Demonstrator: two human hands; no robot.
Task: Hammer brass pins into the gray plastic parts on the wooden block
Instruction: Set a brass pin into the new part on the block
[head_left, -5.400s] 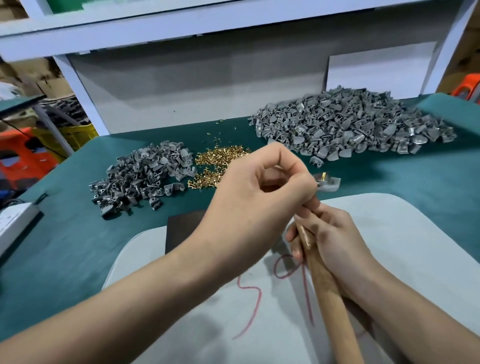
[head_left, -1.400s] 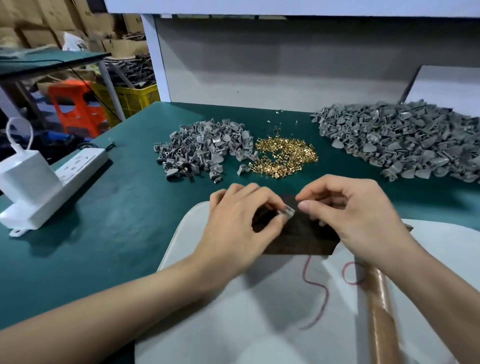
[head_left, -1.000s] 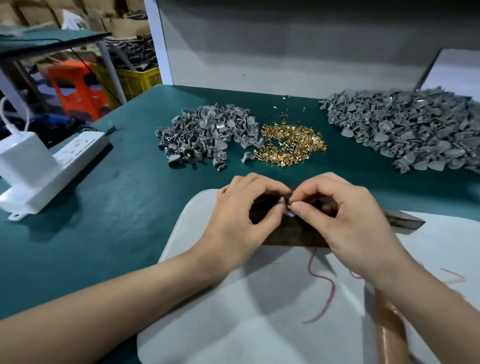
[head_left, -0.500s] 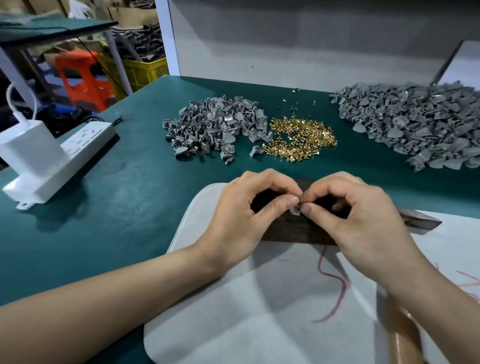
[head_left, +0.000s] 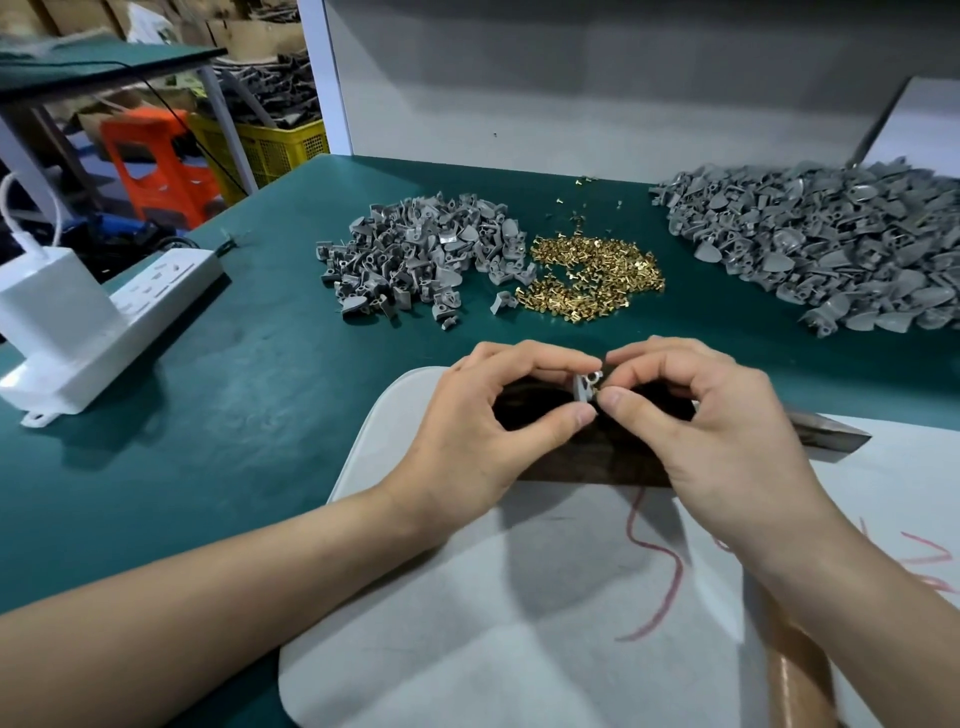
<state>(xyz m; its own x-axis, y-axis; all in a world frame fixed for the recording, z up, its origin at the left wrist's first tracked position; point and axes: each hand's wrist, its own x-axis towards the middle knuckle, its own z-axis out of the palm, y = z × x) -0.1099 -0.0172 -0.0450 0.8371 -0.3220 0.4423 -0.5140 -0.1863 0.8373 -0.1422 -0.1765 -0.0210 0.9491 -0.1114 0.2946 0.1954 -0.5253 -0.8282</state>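
It's a small assembly workshop, hand piecework at a bench. Beyond the left hand (head_left: 483, 441) and right hand (head_left: 727, 441), the green-covered workbench (head_left: 208, 415) carries bulk stock: a small heap of gray plastic parts (head_left: 415, 254), a loose pile of brass pins (head_left: 592, 280), and past the right hand a far bigger gray heap (head_left: 821, 249). Both hands pinch one gray part (head_left: 583, 387) over a dark wooden block (head_left: 571, 462). A hammer handle (head_left: 795, 680) lies under the right forearm. Far left of the left hand sits a power strip (head_left: 156, 312). Behind it stand a yellow crate (head_left: 270, 150), an orange stool (head_left: 156, 161) and cardboard boxes (head_left: 244, 31).
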